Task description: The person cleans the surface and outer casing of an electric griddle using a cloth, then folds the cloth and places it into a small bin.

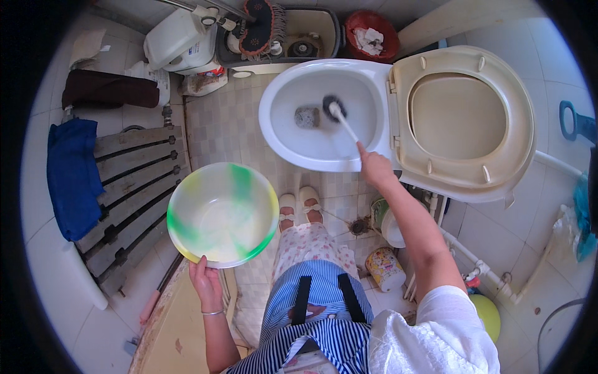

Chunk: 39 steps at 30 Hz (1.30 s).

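My right hand point(376, 169) grips the white handle of a toilet brush point(343, 120). The brush's dark round head is inside the white toilet bowl point(276, 135), right of the water at its bottom. With thumb and fingers my left hand point(205, 280) holds the near rim of a plastic basin point(219, 210) patterned in green, yellow and white. The basin is tilted towards me and looks empty. Raised on its hinges, the cream toilet seat and lid point(518, 121) rest at the right of the bowl.
A red waste bin point(395, 42) with crumpled paper and a mop bucket point(334, 28) stand behind the toilet. On the left, a blue cloth point(72, 177) hangs over a slatted rack point(135, 163). Near my right arm are a floor drain point(359, 226), a patterned tub point(385, 269) and white pipes point(467, 259).
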Each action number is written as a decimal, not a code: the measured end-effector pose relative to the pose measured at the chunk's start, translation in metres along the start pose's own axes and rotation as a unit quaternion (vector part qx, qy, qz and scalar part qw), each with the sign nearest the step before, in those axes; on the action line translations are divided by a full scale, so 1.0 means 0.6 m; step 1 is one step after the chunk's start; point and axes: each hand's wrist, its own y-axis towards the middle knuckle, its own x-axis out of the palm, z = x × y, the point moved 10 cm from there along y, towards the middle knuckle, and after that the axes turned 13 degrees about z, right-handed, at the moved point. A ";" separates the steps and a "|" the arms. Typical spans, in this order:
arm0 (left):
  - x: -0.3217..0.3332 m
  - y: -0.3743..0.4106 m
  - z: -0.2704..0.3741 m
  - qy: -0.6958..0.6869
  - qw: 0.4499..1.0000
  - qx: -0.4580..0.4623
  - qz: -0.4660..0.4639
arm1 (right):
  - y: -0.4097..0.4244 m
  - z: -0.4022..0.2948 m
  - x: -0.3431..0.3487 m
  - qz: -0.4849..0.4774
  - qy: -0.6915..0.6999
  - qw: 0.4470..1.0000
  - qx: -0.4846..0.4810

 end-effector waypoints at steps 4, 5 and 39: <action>0.000 -0.003 0.000 -0.019 1.000 -0.006 0.000 | 0.019 0.052 -0.038 0.083 -0.074 0.992 0.052; 0.000 -0.002 0.002 -0.020 1.000 -0.005 -0.002 | 0.035 0.072 -0.030 0.093 -0.084 0.989 0.073; -0.020 0.005 -0.014 -0.033 0.999 -0.005 0.008 | 0.057 -0.038 0.108 0.006 0.241 0.970 0.033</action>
